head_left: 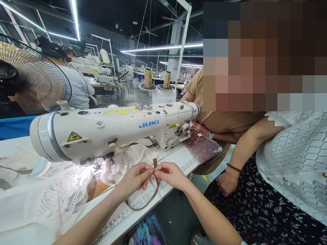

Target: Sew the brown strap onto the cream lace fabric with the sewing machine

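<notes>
Both of my hands meet over the table's front part, fingertips pinched together on a narrow brown strap. My left hand (139, 177) grips it from the left, and my right hand (170, 173) from the right, the fingertips nearly touching. The brown strap (155, 194) sticks up a little above my fingers and loops down over the printed ruler scale on the table (163, 190). Behind my hands stands the white sewing machine (122, 127). Pale lace fabric (63, 190) lies under its lit needle area and spreads to the left.
A plastic bag of reddish-brown material (203, 148) lies at the table's right end, beside a person's hand with a watch. Another person in a white top (293, 160) is close on the right. A black fan (33, 75) stands at left. Two thread cones (148, 78) rise behind the machine.
</notes>
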{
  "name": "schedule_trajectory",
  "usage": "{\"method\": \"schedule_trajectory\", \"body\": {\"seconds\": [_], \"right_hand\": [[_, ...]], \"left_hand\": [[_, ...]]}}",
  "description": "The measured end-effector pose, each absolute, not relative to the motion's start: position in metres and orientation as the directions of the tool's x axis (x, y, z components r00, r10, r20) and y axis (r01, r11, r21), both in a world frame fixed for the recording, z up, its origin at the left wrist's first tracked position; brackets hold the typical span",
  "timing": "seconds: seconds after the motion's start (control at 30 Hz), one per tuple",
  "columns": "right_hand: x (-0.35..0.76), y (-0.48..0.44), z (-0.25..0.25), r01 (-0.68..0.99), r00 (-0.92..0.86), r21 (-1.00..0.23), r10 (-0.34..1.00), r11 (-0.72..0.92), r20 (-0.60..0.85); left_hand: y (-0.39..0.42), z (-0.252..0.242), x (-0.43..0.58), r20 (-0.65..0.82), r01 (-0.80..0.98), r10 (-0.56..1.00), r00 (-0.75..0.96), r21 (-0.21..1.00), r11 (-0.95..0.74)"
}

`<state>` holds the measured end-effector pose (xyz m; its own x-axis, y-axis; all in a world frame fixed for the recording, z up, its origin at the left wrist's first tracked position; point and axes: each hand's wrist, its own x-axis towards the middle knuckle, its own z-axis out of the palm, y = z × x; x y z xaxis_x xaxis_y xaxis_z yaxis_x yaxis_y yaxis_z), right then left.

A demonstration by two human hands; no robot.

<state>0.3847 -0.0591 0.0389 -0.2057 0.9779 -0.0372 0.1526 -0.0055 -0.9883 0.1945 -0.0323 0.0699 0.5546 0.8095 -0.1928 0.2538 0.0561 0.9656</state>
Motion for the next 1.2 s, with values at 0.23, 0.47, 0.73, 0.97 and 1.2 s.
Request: {"method": "schedule_trajectory", "body": {"seconds": [0.23,0.47,0.73,0.97,1.2], "right_hand": [[0.384,-0.056,0.036,0.142,-0.198,-0.990,0.980,-0.005,-0.033],[0.383,-0.055,0.034,0.174,-0.150,-0.985,0.988,-0.015,-0.042],[0.377,-0.064,0.037,0.722,-0.159,-0.429,0.734,0.543,0.661],[0.373,-0.069,0.052,0.811,-0.406,0.165,0.336,0.562,0.850],[0.373,-0.068,0.036,0.783,-0.302,-0.045,0.443,0.620,0.844]], "left_hand": [[-0.032,0.067,0.193,-0.209,0.244,0.813,0.544,0.966,0.085],[-0.028,0.058,0.199,-0.188,0.187,0.836,0.516,0.977,0.105],[-0.035,0.064,0.197,-0.170,0.147,0.893,0.416,0.982,0.119],[-0.037,0.064,0.195,-0.253,0.076,0.840,0.479,0.966,0.247],[-0.032,0.052,0.190,-0.228,0.053,0.820,0.525,0.970,0.236]]}}
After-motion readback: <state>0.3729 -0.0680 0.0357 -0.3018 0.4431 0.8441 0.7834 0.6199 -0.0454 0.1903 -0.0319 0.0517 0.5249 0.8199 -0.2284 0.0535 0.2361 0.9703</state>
